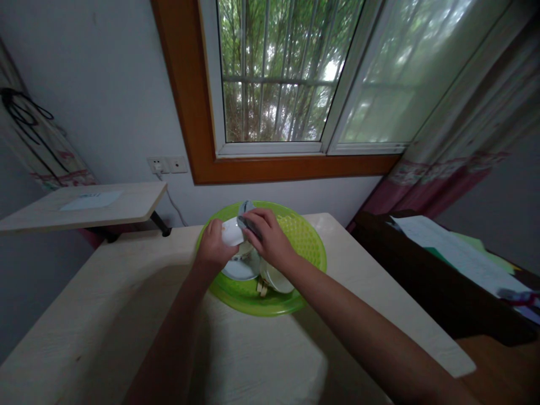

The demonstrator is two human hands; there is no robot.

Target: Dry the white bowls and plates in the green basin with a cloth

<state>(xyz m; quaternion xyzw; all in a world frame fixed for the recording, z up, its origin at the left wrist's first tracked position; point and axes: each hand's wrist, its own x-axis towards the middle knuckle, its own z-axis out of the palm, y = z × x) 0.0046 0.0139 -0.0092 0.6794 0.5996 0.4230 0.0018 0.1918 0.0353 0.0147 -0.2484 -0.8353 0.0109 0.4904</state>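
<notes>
A round green basket (310,247) stands on a pale wooden table (126,304) below a window. Inside it lie a white plate (239,270), a white bowl (277,279) tipped on its side and some pale utensils (261,289). My left hand (214,247) is closed round a small white dish (232,232) held above the basket. My right hand (266,236) presses a dark grey cloth (250,224) onto that dish, fingers curled over it.
A small side table (84,208) with a sheet of paper stands at the left. A wall socket (167,165) sits above it. A dark desk (439,281) with papers is at the right, next to a curtain (464,146).
</notes>
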